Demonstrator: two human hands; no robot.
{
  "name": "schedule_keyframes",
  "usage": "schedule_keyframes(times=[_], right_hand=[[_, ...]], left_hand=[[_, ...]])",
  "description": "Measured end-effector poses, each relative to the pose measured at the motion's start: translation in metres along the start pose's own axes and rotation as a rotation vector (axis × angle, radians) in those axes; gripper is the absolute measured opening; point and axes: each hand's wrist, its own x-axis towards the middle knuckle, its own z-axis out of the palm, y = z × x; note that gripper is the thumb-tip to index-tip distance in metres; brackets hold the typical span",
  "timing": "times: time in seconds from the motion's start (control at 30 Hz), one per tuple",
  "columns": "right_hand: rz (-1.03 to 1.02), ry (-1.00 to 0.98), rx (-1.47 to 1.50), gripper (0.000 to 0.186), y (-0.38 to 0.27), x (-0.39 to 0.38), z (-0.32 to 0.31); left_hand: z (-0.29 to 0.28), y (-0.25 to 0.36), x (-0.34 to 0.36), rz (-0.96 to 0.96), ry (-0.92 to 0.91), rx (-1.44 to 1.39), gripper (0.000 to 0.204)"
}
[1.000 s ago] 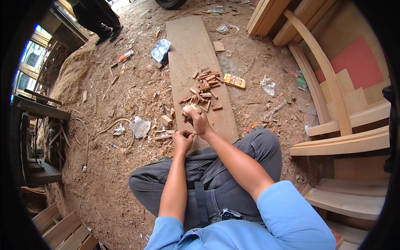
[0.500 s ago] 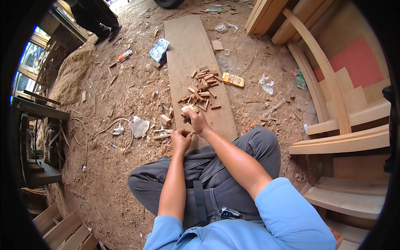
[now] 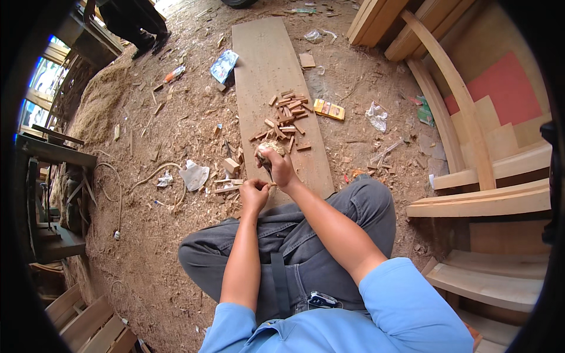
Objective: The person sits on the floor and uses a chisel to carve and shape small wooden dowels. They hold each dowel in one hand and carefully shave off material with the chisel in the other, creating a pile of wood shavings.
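My right hand (image 3: 279, 169) is wrapped round a chisel-like tool (image 3: 272, 146) with a pale, frayed, rounded top. Its narrow metal blade points down toward my left hand (image 3: 253, 195). The fingers of that left hand are pinched on a small wooden piece (image 3: 272, 185), only partly visible, low over the near end of a long wooden board (image 3: 259, 53). Just beyond my hands, a loose heap of small brown wooden blocks (image 3: 290, 112) lies on the board.
Wood offcuts (image 3: 231, 166) and shavings lie left of the board. A yellow packet (image 3: 329, 110) sits at its right edge, a blue-white packet (image 3: 224, 66) at its left. Curved timber frames (image 3: 471, 112) stand on the right. A person's dark-trousered legs (image 3: 132, 23) show far left.
My right hand has turned the tool, so its frayed top has shifted slightly right and up, and its blade now shows near my left hand. The left hand has moved slightly.
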Motion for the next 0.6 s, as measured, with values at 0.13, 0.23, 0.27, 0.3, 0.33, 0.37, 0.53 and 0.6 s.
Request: schedule_keyframes(times=[0.13, 0.23, 0.27, 0.3, 0.33, 0.37, 0.53, 0.6], right_hand=[[0.095, -0.032, -0.142, 0.021, -0.0048, -0.0023, 0.0061], [0.028, -0.029, -0.049, 0.021, -0.0073, -0.0013, 0.0052], [0.028, -0.035, -0.032, 0.021, -0.0074, -0.0019, 0.0039], [-0.011, -0.044, 0.004, 0.021, -0.0078, -0.0014, 0.0018], [0.057, 0.01, -0.054, 0.021, -0.0069, -0.0024, 0.0016], [0.073, -0.04, -0.102, 0.021, -0.006, -0.0018, 0.0011], [0.027, -0.053, -0.133, 0.019, -0.0006, 0.0018, 0.0008], [-0.068, -0.017, -0.033, 0.019, 0.0015, 0.0004, 0.0019]], left_hand=[[-0.0022, 0.0026, 0.0023, 0.043, 0.003, 0.019, 0.013], [-0.0032, 0.0031, 0.0023, 0.027, 0.006, 0.023, 0.012], [-0.0028, 0.0029, 0.0015, 0.018, 0.003, -0.004, 0.012], [-0.0025, 0.0024, 0.0002, -0.001, -0.012, -0.041, 0.012], [-0.0027, 0.0023, 0.0003, -0.007, -0.016, -0.039, 0.013], [-0.0027, 0.0021, 0.0006, 0.019, -0.005, -0.012, 0.013], [-0.002, 0.0028, 0.0019, -0.009, -0.026, -0.001, 0.011], [-0.0018, 0.0035, 0.0019, 0.008, -0.011, -0.025, 0.012]])
